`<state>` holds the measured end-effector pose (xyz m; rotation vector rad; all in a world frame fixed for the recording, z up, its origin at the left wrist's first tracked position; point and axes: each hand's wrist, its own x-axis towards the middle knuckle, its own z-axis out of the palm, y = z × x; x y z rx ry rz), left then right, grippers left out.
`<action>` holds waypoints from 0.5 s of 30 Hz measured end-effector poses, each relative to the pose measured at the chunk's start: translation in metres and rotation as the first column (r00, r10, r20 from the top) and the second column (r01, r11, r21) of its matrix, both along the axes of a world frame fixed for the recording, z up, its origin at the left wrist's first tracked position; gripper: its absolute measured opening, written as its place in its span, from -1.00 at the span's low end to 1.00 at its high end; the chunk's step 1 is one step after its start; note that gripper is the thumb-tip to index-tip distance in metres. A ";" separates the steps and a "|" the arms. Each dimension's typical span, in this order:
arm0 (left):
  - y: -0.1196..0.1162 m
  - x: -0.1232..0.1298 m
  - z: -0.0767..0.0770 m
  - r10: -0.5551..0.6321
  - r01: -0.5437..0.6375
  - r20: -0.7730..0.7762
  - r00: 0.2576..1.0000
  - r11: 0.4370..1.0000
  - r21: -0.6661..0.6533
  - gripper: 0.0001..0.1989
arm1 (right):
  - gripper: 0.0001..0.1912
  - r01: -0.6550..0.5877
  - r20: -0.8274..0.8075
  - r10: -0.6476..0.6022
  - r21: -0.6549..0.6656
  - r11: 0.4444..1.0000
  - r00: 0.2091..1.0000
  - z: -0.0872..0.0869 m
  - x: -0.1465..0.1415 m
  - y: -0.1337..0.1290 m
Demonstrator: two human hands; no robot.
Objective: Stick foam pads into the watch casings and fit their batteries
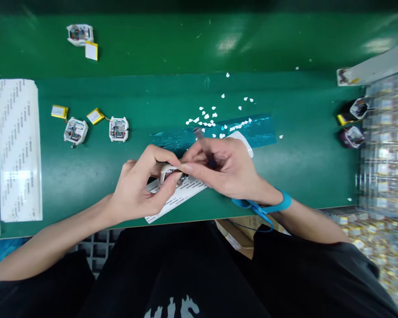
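Between thumb and fingers, my left hand [146, 185] holds a small white device housing [167, 172] with wires and parts showing inside. My right hand [223, 168] meets it at the housing's right edge, thumb and forefinger pressed together there. A dark, slim tool [201, 140], blurred, sticks up from the curled fingers of my right hand. What its fingertips pinch is too small to tell. Under both hands lies a white printed strip [175, 201]. Behind them are a blue film [262, 130] and several small white round stickers [206, 116]. A white piece [243, 142] lies partly behind my right hand.
Open white housings [75, 130] with yellow-edged batteries [59, 111] lie at the left and upper left. A stack of printed sheets [20, 150] is at the far left. Dark housings [352, 137] and clear trays [384, 154] stand right. A blue wrist strap [285, 201] trails a cord.
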<state>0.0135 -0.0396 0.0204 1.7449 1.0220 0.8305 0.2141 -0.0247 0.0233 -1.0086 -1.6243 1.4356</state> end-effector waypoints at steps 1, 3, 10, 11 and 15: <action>0.001 0.000 0.000 -0.007 0.007 -0.002 1.000 0.999 0.046 -0.81 | -0.72 0.008 -0.013 -0.009 -0.025 1.000 1.000 0.001 0.000 0.000; 0.004 -0.001 0.001 -0.005 0.007 -0.014 1.000 0.986 0.164 -0.78 | -0.74 0.036 0.006 -0.036 -0.035 0.999 0.999 0.005 0.003 0.002; -0.002 0.005 -0.004 -0.285 0.322 -0.149 0.947 0.841 0.435 -0.94 | -0.45 0.155 -0.068 -0.146 0.160 0.975 0.987 0.014 0.046 0.006; -0.003 0.007 -0.006 -0.314 0.377 -0.210 0.926 0.799 0.468 -0.91 | -0.44 0.221 -0.018 -0.222 0.215 0.951 0.975 0.011 0.053 0.003; -0.004 0.010 -0.014 -0.337 0.546 -0.457 0.823 0.693 0.471 -0.84 | -0.45 0.343 0.177 -0.414 0.329 0.880 0.893 -0.007 0.077 -0.015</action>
